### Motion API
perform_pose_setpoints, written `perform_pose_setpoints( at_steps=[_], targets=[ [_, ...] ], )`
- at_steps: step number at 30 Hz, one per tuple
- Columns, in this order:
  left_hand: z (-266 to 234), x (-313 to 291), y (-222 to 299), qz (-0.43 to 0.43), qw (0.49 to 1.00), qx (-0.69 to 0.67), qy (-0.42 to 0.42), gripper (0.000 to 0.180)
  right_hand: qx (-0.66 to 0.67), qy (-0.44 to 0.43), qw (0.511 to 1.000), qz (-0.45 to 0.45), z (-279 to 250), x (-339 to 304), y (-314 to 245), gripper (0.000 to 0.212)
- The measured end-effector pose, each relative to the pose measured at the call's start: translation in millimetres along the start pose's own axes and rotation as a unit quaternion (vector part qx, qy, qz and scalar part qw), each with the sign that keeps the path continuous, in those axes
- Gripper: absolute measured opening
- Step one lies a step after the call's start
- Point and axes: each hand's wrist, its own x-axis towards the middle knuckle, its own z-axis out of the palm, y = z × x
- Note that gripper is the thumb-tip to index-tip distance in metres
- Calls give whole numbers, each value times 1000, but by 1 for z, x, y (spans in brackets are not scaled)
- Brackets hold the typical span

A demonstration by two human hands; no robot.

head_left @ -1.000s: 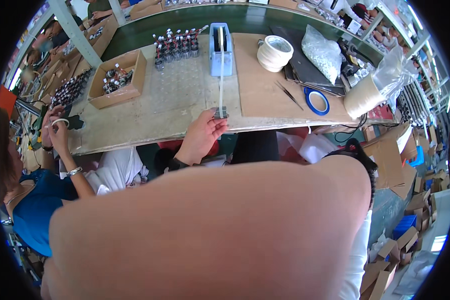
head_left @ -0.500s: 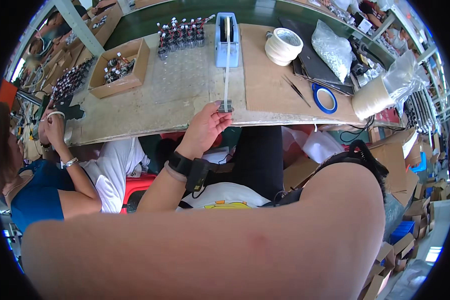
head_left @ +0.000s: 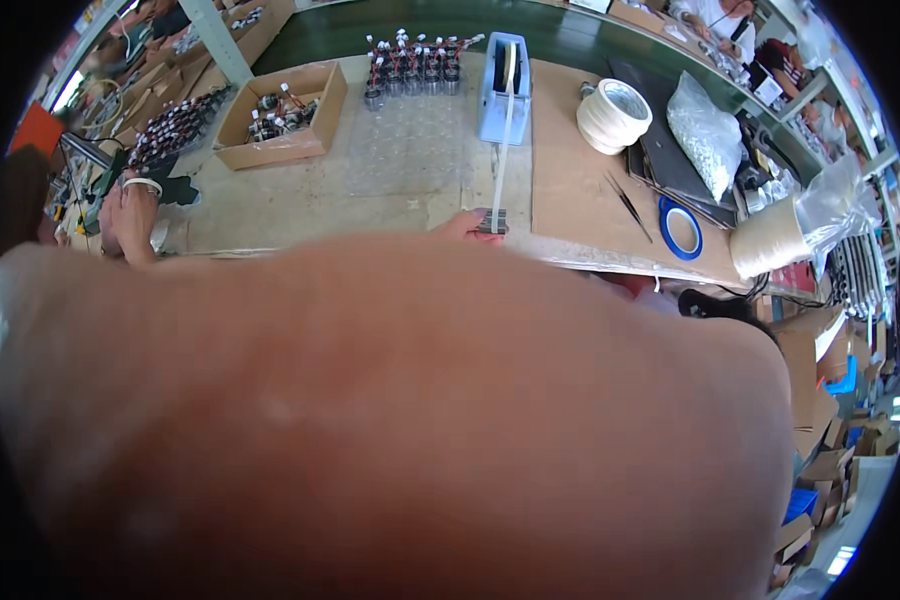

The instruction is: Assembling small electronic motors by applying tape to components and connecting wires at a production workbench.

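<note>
Left hand (head_left: 458,226) pinches a ribbed gray block (head_left: 492,222) against the tape strip (head_left: 502,165), apparently taping, which calls for steadiness; right hand unseen, grip unknown.

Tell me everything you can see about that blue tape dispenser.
The light-blue tape dispenser is a long, plastic-looking block standing on the worktable, its length running away from the wearer. A narrow tape roll stands on edge in its dark central slot. From it a pale strip stretches to a small grey piece held in the left hand. A cardboard sheet lies just right; whether it touches is unclear.
</note>
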Motion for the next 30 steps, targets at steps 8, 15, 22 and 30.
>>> perform_pose_setpoints(
  at_steps=[8,15,22,30],
  targets=[
    [-9,-2,0,20,997,-52,-48,26,38,-19,999,5,3,10,3,10],
    [-10,1,0,23,998,-43,-49,27,75,-19,997,14,7,12,1,10],
    [-6,2,-1,20,998,-49,-42,27,112,-16,993,36,10,7,-4,9],
    [-12,4,-2,20,996,-60,-56,27,148,-11,986,82,-18,34,-31,9]
  ],
)
